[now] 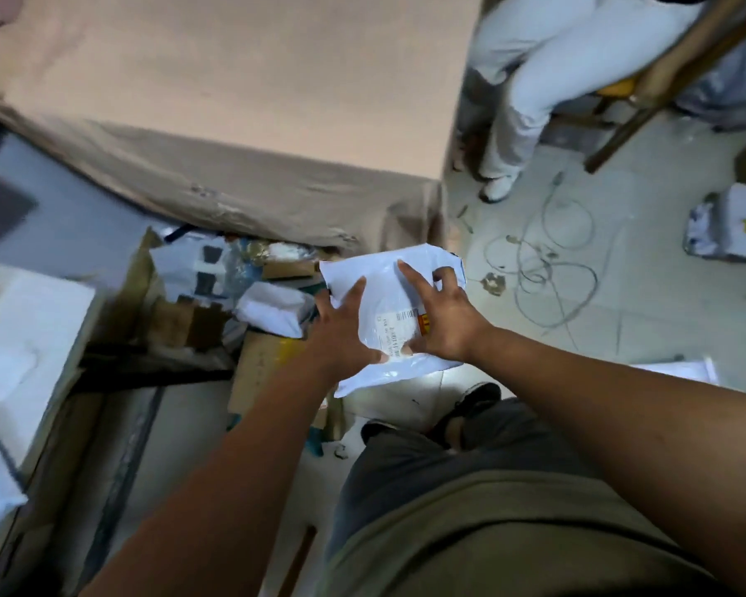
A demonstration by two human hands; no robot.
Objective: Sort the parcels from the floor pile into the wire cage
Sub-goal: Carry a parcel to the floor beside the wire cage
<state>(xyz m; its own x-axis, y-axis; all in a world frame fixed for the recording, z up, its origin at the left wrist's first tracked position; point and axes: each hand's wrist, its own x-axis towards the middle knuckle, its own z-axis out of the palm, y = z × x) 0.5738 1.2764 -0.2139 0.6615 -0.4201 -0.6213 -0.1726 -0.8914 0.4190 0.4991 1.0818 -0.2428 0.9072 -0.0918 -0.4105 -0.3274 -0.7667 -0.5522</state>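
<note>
Two hands point(347, 333), perhaps four white parcels point(388, 295)

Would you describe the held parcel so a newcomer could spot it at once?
Below the big brown box, right of the floor pile, the left hand and right hand hold a white mailer. Unlike its neighbours, it is lifted and bears a barcode label beside a yellow patch.

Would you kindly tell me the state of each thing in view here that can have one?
white parcel: held up in both hands, label facing up.
left hand: holds the parcel's left edge.
right hand: grips the parcel's right side, forefinger straight.
floor pile: jumbled, not yet sorted.
cables: loose and tangled.
</note>
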